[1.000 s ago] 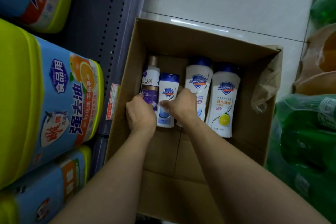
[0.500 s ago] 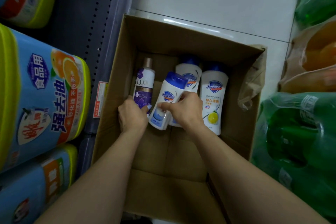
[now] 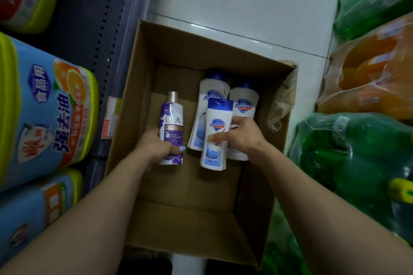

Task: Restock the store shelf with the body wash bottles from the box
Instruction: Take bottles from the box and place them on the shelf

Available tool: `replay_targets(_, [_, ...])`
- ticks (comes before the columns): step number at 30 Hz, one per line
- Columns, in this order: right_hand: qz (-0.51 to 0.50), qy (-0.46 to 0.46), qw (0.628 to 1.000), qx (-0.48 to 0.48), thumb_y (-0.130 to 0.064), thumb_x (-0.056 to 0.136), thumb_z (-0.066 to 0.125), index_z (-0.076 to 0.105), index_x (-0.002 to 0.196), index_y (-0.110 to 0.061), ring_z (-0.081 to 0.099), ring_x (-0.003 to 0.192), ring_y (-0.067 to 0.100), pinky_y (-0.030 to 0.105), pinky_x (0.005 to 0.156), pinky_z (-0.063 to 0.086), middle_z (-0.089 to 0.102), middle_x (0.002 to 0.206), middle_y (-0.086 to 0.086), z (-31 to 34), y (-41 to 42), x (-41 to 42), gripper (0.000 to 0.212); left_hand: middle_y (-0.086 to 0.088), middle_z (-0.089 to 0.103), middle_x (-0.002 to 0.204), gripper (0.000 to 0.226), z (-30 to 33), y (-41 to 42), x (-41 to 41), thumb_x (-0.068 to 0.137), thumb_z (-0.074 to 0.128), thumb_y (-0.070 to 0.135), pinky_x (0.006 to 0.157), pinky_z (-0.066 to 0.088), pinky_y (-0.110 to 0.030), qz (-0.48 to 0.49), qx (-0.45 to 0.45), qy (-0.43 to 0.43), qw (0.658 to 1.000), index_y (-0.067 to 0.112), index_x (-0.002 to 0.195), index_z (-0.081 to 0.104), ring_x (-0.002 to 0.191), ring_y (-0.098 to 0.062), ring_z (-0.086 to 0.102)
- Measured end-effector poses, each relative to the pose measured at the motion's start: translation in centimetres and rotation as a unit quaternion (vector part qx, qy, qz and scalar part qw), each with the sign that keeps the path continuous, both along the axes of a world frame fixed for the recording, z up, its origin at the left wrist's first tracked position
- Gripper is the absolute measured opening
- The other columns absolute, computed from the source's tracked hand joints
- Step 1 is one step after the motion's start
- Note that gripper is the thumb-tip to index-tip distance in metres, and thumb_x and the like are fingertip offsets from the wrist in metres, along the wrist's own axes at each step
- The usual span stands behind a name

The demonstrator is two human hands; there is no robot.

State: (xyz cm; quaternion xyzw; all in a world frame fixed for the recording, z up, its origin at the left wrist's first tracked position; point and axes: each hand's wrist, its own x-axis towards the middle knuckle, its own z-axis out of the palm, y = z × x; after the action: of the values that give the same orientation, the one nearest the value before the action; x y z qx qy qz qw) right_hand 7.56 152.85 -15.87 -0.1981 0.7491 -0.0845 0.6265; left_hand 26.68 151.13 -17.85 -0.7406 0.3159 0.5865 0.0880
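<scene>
An open cardboard box (image 3: 169,58) sits on a white tiled floor (image 3: 234,2) between a shelf of large blue detergent tubs (image 3: 49,107) and wrapped green bottles (image 3: 357,152). Inside it, the left hand (image 3: 154,148) has its fingers clamped around the purple Lux bottle (image 3: 171,125). The right hand (image 3: 242,135) pinches the small Safeguard bottle (image 3: 216,134), raised over two more Safeguard bottles (image 3: 244,102) lying on the box bottom.

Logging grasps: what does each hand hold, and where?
Left hand: purple Lux bottle, lower body. Right hand: small Safeguard bottle, mid-body.
</scene>
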Motion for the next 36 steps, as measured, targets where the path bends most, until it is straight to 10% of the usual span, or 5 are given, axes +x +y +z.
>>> replay_targets(11, [-0.022, -0.064, 0.997, -0.042, -0.007, 0.07, 0.079, 0.062, 0.11, -0.007, 0.07, 0.095, 0.025, 0.045, 0.087, 0.057, 0.071, 0.108, 0.011, 15.8, -1.0, -2.1, 0.043, 0.007, 0.062, 0.098, 0.061, 17.3, -0.6, -0.4, 0.067, 0.078, 0.006, 0.076, 0.047, -0.03, 0.104, -0.059, 0.152, 0.981, 0.028, 0.114, 0.045, 0.091, -0.01, 0.06])
replay_targets(22, [0.013, -0.111, 0.977, -0.183, -0.004, 0.069, 0.079, 0.069, 0.093, -0.01, 0.074, 0.086, 0.024, 0.045, 0.081, 0.059, 0.075, 0.096, 0.01, 45.8, -8.1, -5.5, 0.026, -0.009, 0.074, 0.09, 0.066, 49.3, -4.6, -2.7, 0.043, 0.081, 0.012, 0.063, 0.057, -0.028, 0.147, -0.267, 0.186, 0.934, 0.01, 0.104, 0.057, 0.074, -0.014, 0.071])
replay_targets(36, [0.213, -0.19, 0.856, -0.432, 0.011, 0.072, 0.071, 0.069, 0.098, -0.006, 0.074, 0.078, 0.016, 0.022, 0.065, 0.057, 0.078, 0.088, 0.005, 79.0, -20.2, -0.7, 0.031, 0.007, 0.076, 0.072, 0.041, 79.6, -7.9, 1.4, 0.054, 0.085, 0.003, 0.059, 0.053, -0.025, 0.212, -0.544, 0.116, 0.804, 0.016, 0.087, 0.066, 0.062, -0.006, 0.069])
